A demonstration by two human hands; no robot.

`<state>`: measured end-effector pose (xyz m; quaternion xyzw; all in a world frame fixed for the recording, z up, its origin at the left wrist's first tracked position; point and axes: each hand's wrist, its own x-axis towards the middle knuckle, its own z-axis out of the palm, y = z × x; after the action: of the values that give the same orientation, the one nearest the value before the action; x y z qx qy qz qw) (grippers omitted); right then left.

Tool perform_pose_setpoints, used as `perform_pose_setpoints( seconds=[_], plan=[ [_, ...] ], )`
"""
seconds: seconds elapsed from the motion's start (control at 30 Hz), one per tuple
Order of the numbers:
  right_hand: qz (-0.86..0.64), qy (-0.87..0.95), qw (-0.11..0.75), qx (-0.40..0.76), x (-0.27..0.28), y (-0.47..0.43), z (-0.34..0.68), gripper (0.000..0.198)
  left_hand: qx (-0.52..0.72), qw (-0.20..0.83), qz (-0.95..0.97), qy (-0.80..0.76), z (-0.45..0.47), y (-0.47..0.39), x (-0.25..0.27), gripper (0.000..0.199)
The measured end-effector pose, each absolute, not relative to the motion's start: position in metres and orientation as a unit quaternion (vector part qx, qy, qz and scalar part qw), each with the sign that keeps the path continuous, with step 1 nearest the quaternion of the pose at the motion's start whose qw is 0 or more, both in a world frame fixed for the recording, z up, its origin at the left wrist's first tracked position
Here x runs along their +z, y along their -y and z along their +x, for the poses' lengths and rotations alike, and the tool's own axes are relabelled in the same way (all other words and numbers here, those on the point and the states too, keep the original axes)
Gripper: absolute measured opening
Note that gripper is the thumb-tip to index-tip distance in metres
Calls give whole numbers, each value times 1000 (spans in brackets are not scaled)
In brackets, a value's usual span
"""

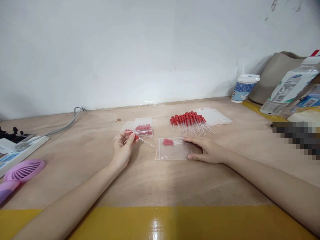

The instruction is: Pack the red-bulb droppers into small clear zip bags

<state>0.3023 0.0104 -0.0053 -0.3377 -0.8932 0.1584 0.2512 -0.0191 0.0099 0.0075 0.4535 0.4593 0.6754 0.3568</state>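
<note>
My left hand (123,146) pinches a glass-like dropper with a red bulb (133,134) between thumb and fingers; its thin clear tip points right, toward a clear zip bag (175,153). That bag lies flat, its red-lined edge on the left, with a few red-bulbed droppers (168,142) inside. Over the bag's right end rests my right hand (206,148), thumb and fingers spread apart on its surface. Behind the bag lies a pile of loose red-bulbed droppers (188,120). Filled bags (145,128) with droppers lie behind my left hand.
A stack of flat bags (215,116) lies beside the pile. At right stand a lidded cup (243,90), a plastic bottle (285,90) and a grey-brown container (270,73). At left are a pink fan (25,170), a power strip (32,146) and a grey cable (67,125).
</note>
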Motion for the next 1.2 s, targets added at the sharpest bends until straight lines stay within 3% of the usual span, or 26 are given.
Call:
perform_pose_setpoints(
  seconds=[0.17,0.3,0.57,0.73,1.03,1.2],
  plan=[
    [-338,893,251,158,-6,-11,302,62,653,394,451,-464,-9,-3,7,38],
    [-339,892,253,158,-7,-11,303,62,546,436,518,-493,-6,6,7,35],
    [-338,893,253,159,-7,-12,302,62,345,330,721,-503,-1,6,10,23],
    [-340,893,247,160,-8,-12,303,64,365,289,712,-526,6,-4,8,25],
    [-337,893,252,160,-7,-12,302,62,359,379,697,-492,21,-9,0,31],
    [-335,896,250,152,-8,-12,303,62,367,358,708,-485,20,-9,1,28]
  ],
)
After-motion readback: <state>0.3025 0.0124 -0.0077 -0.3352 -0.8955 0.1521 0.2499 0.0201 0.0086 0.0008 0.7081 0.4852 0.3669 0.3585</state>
